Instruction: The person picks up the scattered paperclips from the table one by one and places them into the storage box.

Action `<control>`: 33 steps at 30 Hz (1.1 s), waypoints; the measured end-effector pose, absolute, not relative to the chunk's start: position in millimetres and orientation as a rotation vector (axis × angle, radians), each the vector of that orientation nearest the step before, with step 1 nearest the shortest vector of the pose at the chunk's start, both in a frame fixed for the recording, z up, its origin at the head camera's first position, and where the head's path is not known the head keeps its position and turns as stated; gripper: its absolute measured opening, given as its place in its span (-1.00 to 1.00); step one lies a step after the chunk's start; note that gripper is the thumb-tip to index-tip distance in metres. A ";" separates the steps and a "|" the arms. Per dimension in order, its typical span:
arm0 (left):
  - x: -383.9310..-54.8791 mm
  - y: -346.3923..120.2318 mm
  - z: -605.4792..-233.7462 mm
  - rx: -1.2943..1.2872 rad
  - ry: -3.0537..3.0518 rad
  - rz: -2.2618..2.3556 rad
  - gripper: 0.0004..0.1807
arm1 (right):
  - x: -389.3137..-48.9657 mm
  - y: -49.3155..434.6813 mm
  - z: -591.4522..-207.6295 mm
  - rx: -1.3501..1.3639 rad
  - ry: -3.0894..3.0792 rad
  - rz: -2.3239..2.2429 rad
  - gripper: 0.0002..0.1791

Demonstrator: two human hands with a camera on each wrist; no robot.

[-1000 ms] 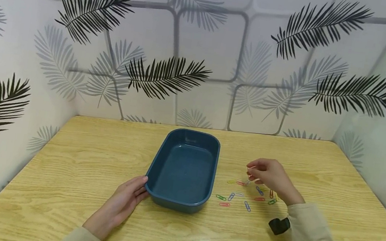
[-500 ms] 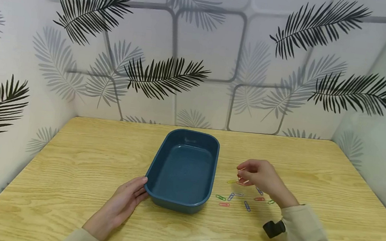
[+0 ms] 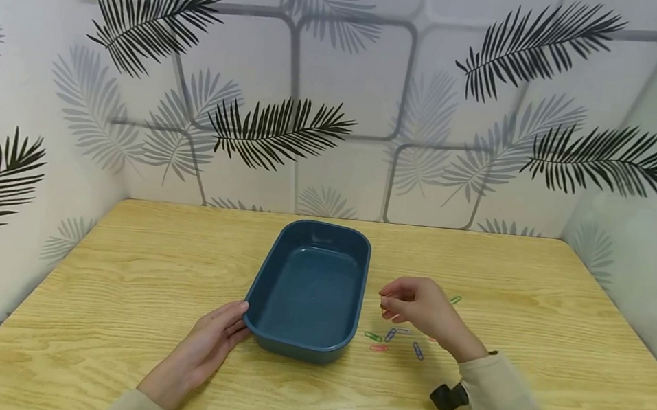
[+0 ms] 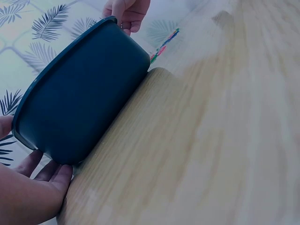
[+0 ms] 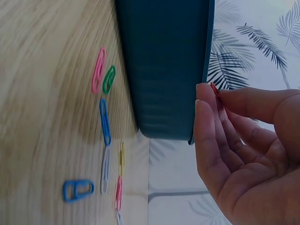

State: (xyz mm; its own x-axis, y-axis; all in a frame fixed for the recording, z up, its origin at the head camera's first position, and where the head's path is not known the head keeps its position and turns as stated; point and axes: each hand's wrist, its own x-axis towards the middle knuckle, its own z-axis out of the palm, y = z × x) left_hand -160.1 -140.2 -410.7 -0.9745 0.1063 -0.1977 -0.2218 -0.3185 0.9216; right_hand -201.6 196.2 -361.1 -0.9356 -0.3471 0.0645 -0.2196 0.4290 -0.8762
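A deep blue rectangular tub point(image 3: 309, 351) stands on the wooden table. My left hand point(image 3: 206, 348) holds its near left corner, thumb at the rim and fingers against the outer wall and low edge, as the left wrist view shows. My right hand point(image 3: 420, 311) is raised just right of the tub. Between thumb and index finger it pinches a red paper clip point(image 5: 214, 89), mostly hidden by the fingertips. Below that hand lie loose paper clips: a green one point(image 3: 373, 336), a pink one point(image 3: 379, 348), a blue one point(image 3: 418, 350) and several others, some behind the hand.
The tub's inside floor point(image 3: 317, 293) shows no clips. The wooden table point(image 3: 161, 245) runs back to a leaf-patterned wall point(image 3: 346, 166). A black device point(image 3: 448, 399) is strapped at my right wrist. Another green clip point(image 3: 456, 299) lies beyond the right hand.
My right hand has moved left toward the tub, carrying the pinched paper clip above the other clips. The left hand stays at the tub's corner, and the tub stays in place.
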 end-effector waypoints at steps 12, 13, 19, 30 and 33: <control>-161.1 -141.5 -412.1 -0.145 1.700 2.402 -0.49 | -190.8 171.0 -359.2 -0.634 2.538 -1.586 -0.87; -161.2 -141.6 -412.2 -0.147 1.701 2.401 -0.50 | -189.6 169.3 -359.0 -0.633 2.533 -1.592 -0.87; -160.4 -141.9 -412.7 -0.156 1.691 2.405 -0.52 | -183.2 162.7 -355.6 -0.616 2.518 -1.623 -0.86; -159.6 -140.7 -412.5 -0.131 1.691 2.406 -0.52 | -174.2 152.0 -353.8 -0.698 2.482 -1.646 -0.95; -159.7 -141.0 -412.5 -0.127 1.693 2.407 -0.51 | -172.7 150.3 -353.0 -0.721 2.484 -1.643 -0.96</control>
State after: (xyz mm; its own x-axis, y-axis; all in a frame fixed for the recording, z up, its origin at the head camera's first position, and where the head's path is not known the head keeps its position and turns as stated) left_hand -159.7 -141.0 -412.5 -0.9771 0.1104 -0.1818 -0.2084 -0.3262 0.9220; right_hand -172.7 150.3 -353.0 -0.8863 -0.4225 0.1894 -0.3396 0.3153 -0.8861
